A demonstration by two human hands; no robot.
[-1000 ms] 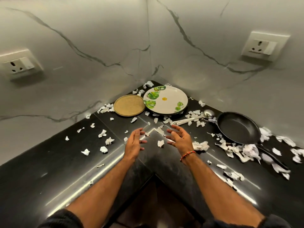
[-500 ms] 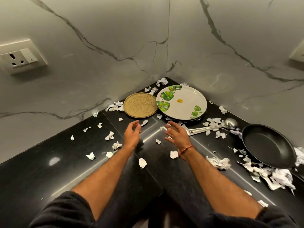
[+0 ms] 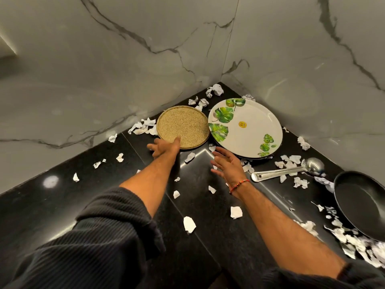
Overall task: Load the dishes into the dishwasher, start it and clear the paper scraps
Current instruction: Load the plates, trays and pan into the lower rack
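Observation:
A speckled tan plate [image 3: 183, 126] lies in the corner of the black counter [image 3: 62, 201]. Beside it on the right lies a white plate with green leaves [image 3: 250, 130]. My left hand [image 3: 164, 147] reaches the tan plate's near rim, thumb on the rim, fingers spread. My right hand [image 3: 227, 163] hovers open just in front of the white plate, holding nothing. A steel ladle [image 3: 287, 171] lies to the right. A black frying pan [image 3: 362, 203] sits at the right edge. Several torn paper scraps [image 3: 189, 224] litter the counter.
Grey marble walls [image 3: 125, 69] close in the corner behind the plates. Paper scraps pile thickly around the pan [image 3: 354, 243] and behind the plates [image 3: 214, 90]. The counter's inner corner edge lies below my forearms.
Both hands have moved forward toward the plates. My left hand has reached the tan plate's rim, and my right hand has neared the white plate. The view has shifted closer and left.

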